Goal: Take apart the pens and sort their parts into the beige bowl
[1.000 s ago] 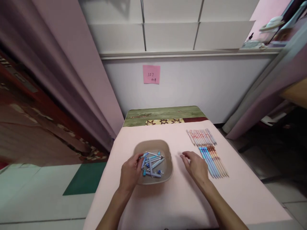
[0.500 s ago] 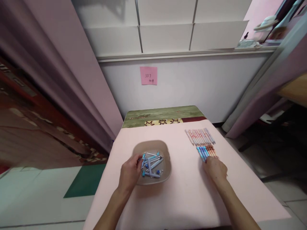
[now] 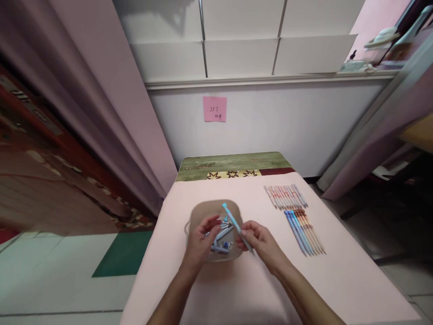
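Note:
My right hand [image 3: 257,240] grips a light blue pen [image 3: 232,219] between thumb and fingers, tilted with its bright blue end up over the basin. Just left of it, my left hand [image 3: 200,241] hovers above the beige plastic basin [image 3: 199,208], thumb and forefinger apart. No object shows in the left hand. Inside the basin lie loose pen parts [image 3: 221,249]: blue barrels, thin refills and small blue caps, partly covered by the left hand. To the right lies a row of blue and brown-orange pens [image 3: 305,234], side by side.
Beyond that row lies a second row of pale pens with reddish markings [image 3: 286,197]. A pink cloth [image 3: 270,289] covers most of the table, with a green patterned strip [image 3: 237,160] at the far edge. A pink note [image 3: 214,109] is on the wall.
My right hand reached to the near row, took the light blue pen from its left end and brought it back over the basin. My left hand has lifted and moved slightly right.

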A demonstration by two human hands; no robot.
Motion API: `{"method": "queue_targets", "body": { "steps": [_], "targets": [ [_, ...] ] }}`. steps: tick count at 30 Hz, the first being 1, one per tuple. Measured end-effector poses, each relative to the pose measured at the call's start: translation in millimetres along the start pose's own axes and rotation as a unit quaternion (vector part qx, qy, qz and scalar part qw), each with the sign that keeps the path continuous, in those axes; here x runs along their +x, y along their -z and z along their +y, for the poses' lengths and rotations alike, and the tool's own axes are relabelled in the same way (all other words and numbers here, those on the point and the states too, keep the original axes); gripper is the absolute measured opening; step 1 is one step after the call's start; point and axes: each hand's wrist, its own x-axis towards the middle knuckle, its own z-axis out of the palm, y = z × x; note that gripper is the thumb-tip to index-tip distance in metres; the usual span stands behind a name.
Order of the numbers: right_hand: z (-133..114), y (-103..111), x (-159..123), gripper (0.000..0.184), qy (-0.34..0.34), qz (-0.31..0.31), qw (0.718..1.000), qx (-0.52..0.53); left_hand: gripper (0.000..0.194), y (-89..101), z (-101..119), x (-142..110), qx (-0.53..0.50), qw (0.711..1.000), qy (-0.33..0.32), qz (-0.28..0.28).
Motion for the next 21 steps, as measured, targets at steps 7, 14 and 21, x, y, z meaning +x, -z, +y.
{"method": "queue_targets", "body": {
  "steps": [7,14,21],
  "targets": [
    [-5,-42,7,0.042,-0.086,-0.106,0.977,0.165,0.028,-9.5,5,-3,-0.306,0.941,0.139,-0.037],
    [6,-39,11,0.039,-0.168,-0.205,0.944,0.197,0.03,-1.1,11,-7,-0.357,0.918,0.162,-0.053],
    [6,-48,11,0.036,-0.098,-0.151,0.977,0.118,0.027,-0.5,13,-6,-0.319,0.936,0.147,-0.02]
  ]
}}
